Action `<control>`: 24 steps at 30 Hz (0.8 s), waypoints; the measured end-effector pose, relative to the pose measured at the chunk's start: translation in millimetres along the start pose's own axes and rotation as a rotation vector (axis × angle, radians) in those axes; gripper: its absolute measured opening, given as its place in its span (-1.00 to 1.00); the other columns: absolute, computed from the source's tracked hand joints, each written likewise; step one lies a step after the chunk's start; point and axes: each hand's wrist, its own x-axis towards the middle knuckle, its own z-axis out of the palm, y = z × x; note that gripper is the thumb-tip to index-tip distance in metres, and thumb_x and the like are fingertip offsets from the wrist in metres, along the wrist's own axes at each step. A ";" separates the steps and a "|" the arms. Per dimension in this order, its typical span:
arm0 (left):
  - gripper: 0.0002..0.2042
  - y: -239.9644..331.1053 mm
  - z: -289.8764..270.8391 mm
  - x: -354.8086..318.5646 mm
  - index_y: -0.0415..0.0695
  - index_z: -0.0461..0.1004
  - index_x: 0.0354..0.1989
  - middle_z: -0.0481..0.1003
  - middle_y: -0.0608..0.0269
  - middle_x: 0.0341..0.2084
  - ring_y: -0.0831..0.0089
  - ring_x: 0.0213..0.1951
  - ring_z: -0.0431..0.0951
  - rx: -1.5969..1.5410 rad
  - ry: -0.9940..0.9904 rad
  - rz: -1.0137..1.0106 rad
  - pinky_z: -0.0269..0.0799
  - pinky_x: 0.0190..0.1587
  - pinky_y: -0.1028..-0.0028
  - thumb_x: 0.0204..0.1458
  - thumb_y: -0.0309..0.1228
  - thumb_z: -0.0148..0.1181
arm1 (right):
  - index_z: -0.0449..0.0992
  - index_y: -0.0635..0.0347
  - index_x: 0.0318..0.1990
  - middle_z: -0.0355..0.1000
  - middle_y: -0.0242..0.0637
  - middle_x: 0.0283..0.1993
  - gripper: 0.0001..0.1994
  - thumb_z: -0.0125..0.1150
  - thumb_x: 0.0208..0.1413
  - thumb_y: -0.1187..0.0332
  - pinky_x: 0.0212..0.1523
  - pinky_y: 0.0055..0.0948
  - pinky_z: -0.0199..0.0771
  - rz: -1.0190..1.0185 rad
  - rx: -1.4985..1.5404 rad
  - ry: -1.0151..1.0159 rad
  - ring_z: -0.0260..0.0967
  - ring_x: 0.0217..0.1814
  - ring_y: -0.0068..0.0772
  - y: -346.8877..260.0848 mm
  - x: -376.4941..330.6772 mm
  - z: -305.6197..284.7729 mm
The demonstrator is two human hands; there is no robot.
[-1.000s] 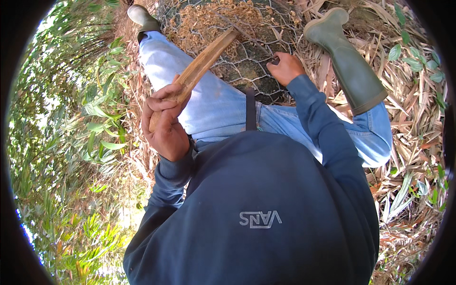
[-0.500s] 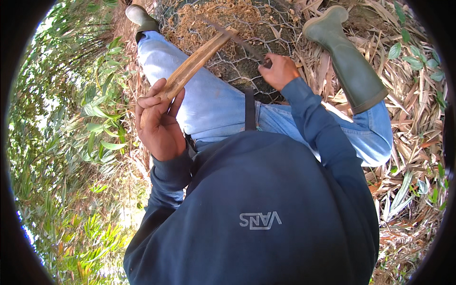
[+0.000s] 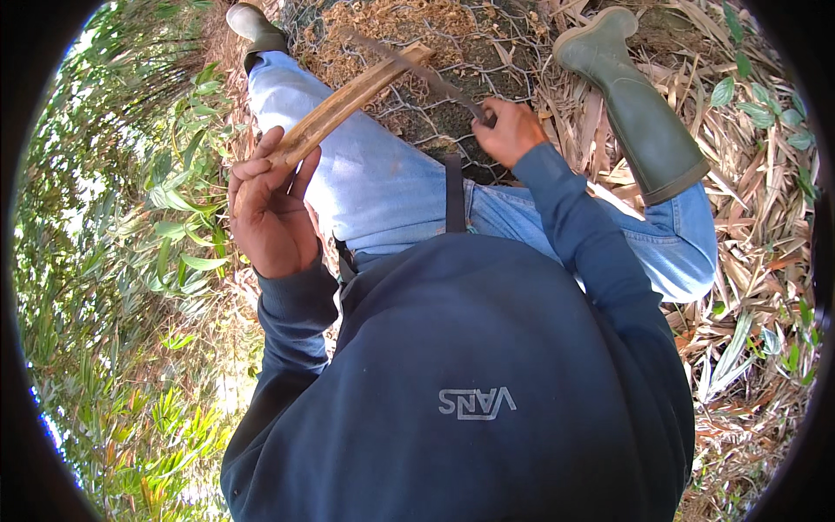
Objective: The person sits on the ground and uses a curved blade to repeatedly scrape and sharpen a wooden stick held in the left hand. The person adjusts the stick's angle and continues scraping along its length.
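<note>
I saw the left hand (image 3: 274,213), left of the frame's centre, gripping the lower end of a wooden stick (image 3: 348,103) that slanted up toward top centre. The right hand (image 3: 513,132), upper right of centre, was closed around the near end of a thin dark blade (image 3: 448,90). The blade, slightly blurred, crossed the stick near its upper end; whether they touched, I couldn't tell. Wire mesh (image 3: 450,139) showed beyond, at upper centre.

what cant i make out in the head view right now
Head view:
Thin dark tool: grip end hidden by the right hand.
Its far tip: blurred; shape unclear, and whether it touches the wooden piece can't be told.
Wooden piece's near end: largely covered by the left hand.
Wire mesh: cut off by the picture's upper edge.
</note>
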 end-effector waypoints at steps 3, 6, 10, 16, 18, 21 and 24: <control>-0.90 4.3 -2.5 11.4 -0.27 0.39 -0.31 0.41 -0.19 0.01 0.03 0.00 0.52 -0.003 -0.040 -0.021 0.58 0.03 0.04 0.02 -0.65 -0.04 | 0.55 0.21 -0.23 0.52 0.08 -0.36 -0.68 0.17 -0.05 0.17 -0.15 -0.07 0.46 0.066 -0.009 0.053 0.49 -0.24 0.15 12.0 10.6 -3.4; -0.90 5.1 -15.9 30.2 -0.29 0.40 -0.34 0.41 -0.19 0.02 -0.01 0.01 0.51 -0.011 -0.049 -0.035 0.58 0.03 0.03 0.03 -0.65 -0.06 | 0.55 0.24 -0.26 0.51 0.05 -0.38 -0.68 0.19 -0.06 0.17 -0.16 -0.11 0.46 -0.016 -0.003 0.044 0.48 -0.27 0.12 4.5 -3.7 -4.7; -0.87 13.1 -29.5 46.7 -0.32 0.39 -0.33 0.40 -0.20 0.03 -0.09 0.01 0.50 -0.056 -0.078 -0.114 0.52 0.08 -0.03 0.04 -0.66 -0.12 | 0.54 0.24 -0.28 0.50 0.02 -0.42 -0.70 0.22 -0.05 0.18 -0.21 -0.14 0.45 0.034 0.001 0.074 0.48 -0.31 0.09 20.3 2.5 3.9; -0.86 17.3 -37.6 74.7 -0.37 0.34 -0.31 0.33 -0.23 0.10 -0.17 0.09 0.42 -0.008 0.062 -0.174 0.44 0.15 -0.11 0.12 -0.61 -0.19 | 0.55 0.25 -0.28 0.52 0.07 -0.37 -0.68 0.19 -0.06 0.16 -0.14 -0.10 0.46 0.005 0.019 -0.005 0.48 -0.24 0.15 -1.2 -8.7 -18.1; -0.86 19.3 -37.9 80.0 -0.39 0.32 -0.31 0.31 -0.24 0.11 -0.18 0.11 0.39 0.017 0.078 -0.186 0.44 0.15 -0.11 0.13 -0.60 -0.21 | 0.54 0.28 -0.28 0.51 0.05 -0.39 -0.68 0.21 -0.05 0.17 -0.17 -0.12 0.45 0.029 -0.024 0.049 0.48 -0.27 0.11 12.0 -6.4 -7.8; -0.85 22.4 -43.0 93.6 -0.40 0.29 -0.37 0.30 -0.27 0.11 -0.19 0.10 0.40 0.006 0.038 -0.214 0.46 0.13 -0.11 0.13 -0.61 -0.23 | 0.53 0.28 -0.25 0.50 0.02 -0.42 -0.68 0.24 -0.04 0.18 -0.23 -0.17 0.44 0.072 -0.070 0.057 0.49 -0.30 0.05 23.5 13.1 -6.2; -0.87 23.5 -53.7 102.2 -0.39 0.29 -0.39 0.30 -0.28 0.11 -0.21 0.08 0.41 -0.020 -0.004 -0.238 0.49 0.11 -0.09 0.11 -0.64 -0.22 | 0.54 0.30 -0.26 0.50 0.03 -0.41 -0.66 0.23 -0.05 0.17 -0.22 -0.15 0.44 -0.031 0.001 -0.007 0.49 -0.30 0.07 5.9 -1.4 -17.1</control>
